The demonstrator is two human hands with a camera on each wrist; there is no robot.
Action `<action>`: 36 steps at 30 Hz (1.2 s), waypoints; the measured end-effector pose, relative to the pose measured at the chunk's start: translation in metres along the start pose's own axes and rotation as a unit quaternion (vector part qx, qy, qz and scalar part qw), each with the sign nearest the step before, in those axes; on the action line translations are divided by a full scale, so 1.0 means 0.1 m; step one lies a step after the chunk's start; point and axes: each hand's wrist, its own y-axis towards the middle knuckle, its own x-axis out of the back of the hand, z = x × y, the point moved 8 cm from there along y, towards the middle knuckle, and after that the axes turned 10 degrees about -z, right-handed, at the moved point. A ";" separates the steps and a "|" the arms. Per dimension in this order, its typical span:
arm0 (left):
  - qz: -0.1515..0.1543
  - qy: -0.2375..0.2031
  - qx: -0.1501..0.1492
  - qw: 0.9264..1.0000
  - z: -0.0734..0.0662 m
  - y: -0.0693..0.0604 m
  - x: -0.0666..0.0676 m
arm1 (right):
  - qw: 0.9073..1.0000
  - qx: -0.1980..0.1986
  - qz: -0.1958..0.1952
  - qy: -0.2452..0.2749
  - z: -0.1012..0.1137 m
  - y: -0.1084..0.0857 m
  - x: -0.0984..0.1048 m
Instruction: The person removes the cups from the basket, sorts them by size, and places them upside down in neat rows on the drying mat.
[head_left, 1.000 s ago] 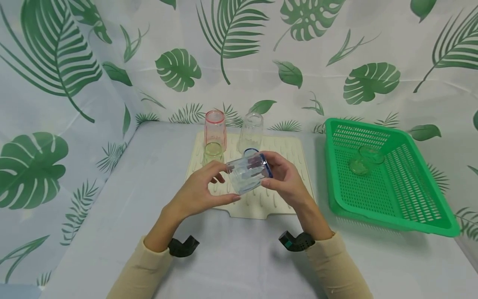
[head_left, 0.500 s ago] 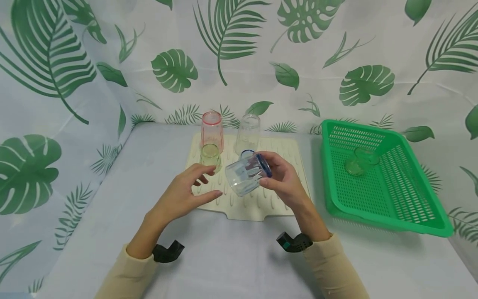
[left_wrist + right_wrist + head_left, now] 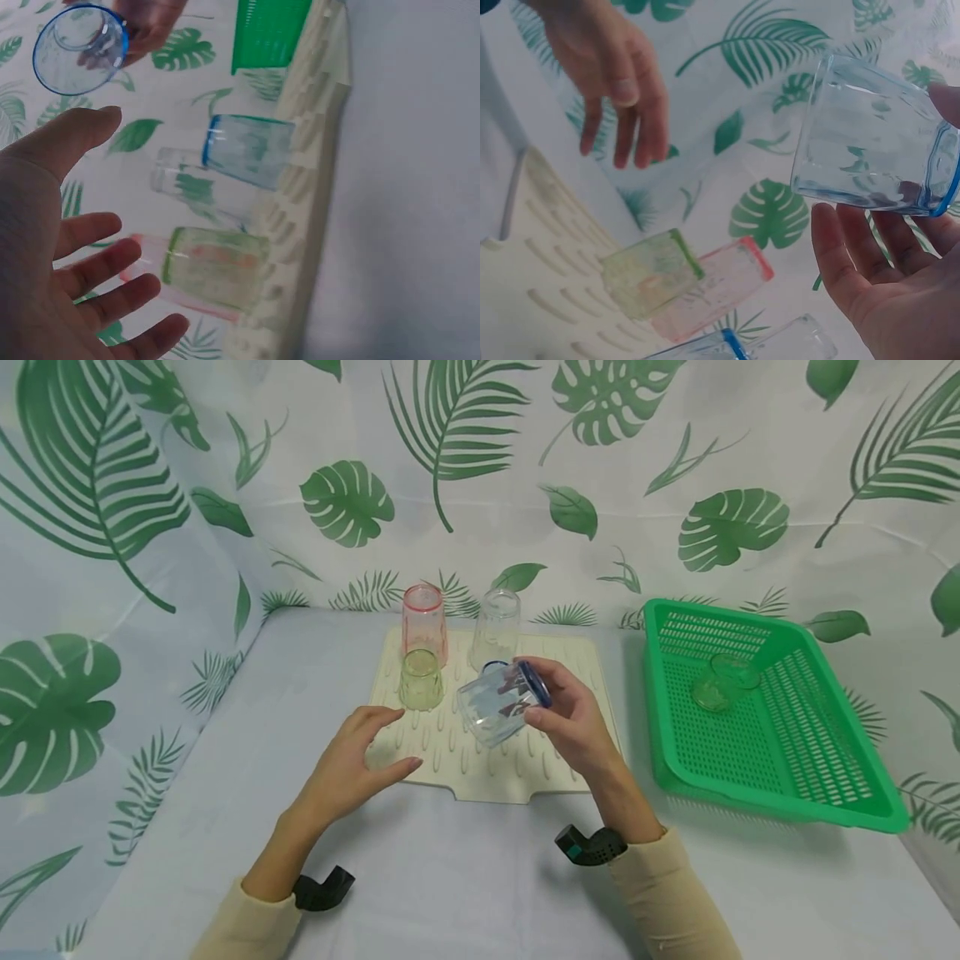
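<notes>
In the head view, my right hand [image 3: 576, 727] holds a clear glass with a blue rim [image 3: 486, 708], tilted above the mat, its fingers and thumb at the rim end. My left hand [image 3: 347, 770] hovers left of it, thumb and fingers spread around nothing. On the cream ridged mat [image 3: 480, 781] stand a small green glass [image 3: 422, 685], a tall pink-rimmed glass [image 3: 423, 622] and a tall clear glass [image 3: 497, 627]. Another blue-rimmed glass [image 3: 247, 151] stands there too, plain in the left wrist view but mostly hidden behind the held one from the head.
A green plastic basket [image 3: 787, 814] stands right of the mat, with see-through glassware [image 3: 712, 692] lying inside, tinted by the basket. A leaf-patterned cloth [image 3: 480, 547] hangs behind the table and along its left side.
My left hand has let go of the blue-rimmed glass and drawn back to the left and down. My right hand keeps the glass in nearly the same place, tilting slightly.
</notes>
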 end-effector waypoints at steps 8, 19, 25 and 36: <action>-0.001 0.045 0.010 0.999 0.28 -0.11 -0.15 | 0.999 -0.001 -0.045 -0.022 -0.02 0.00 0.04; 0.040 0.107 0.050 0.992 0.49 -0.14 -0.23 | 0.992 -0.006 -0.119 -0.052 -0.02 0.03 0.11; 0.047 0.137 0.048 0.988 0.54 -0.15 -0.23 | 0.991 -0.010 -0.114 -0.076 -0.10 0.03 0.04; 0.058 0.148 0.063 0.985 0.64 -0.18 -0.25 | 0.977 0.000 -0.060 -0.206 -0.39 0.05 -0.29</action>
